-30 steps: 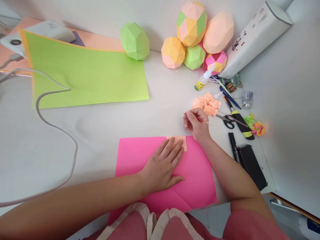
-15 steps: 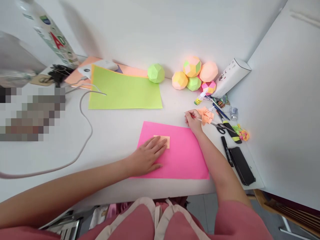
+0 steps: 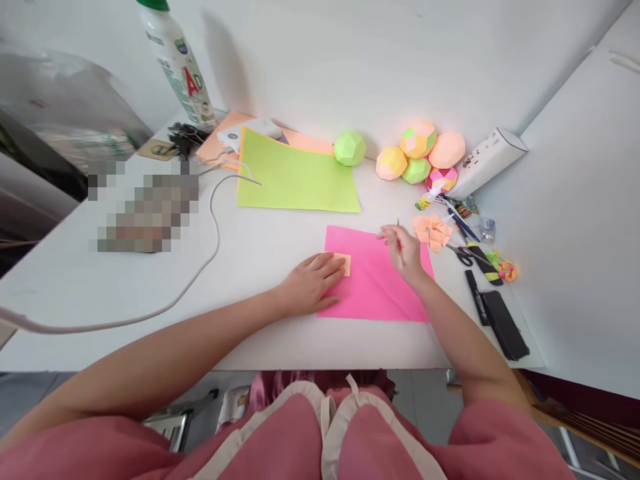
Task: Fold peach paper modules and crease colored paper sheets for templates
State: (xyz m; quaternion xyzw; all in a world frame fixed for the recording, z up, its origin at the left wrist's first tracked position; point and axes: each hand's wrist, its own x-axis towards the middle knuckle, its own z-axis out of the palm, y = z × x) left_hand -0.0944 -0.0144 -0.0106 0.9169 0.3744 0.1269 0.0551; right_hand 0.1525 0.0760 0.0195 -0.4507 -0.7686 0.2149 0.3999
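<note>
My left hand lies flat with its fingers stretched out, pressing a small light-orange paper rectangle onto a bright pink sheet. The fingers cover part of the rectangle. Over the right part of that sheet, my right hand is closed around a slim pen with a red part, held roughly upright. Whether its lower end touches the paper I cannot tell. Just right of this hand sit folded orange paper pieces and scissors.
A green sheet lies at the back. Several faceted paper balls rest against the wall, with a glue bottle nearby. To the right are a cutter, a black marker and a black case. A cable crosses the left side.
My right hand has moved left from beside the orange pieces to over the pink sheet, and the pen has turned more upright. The view has swung left. My left hand stays on the paper rectangle.
</note>
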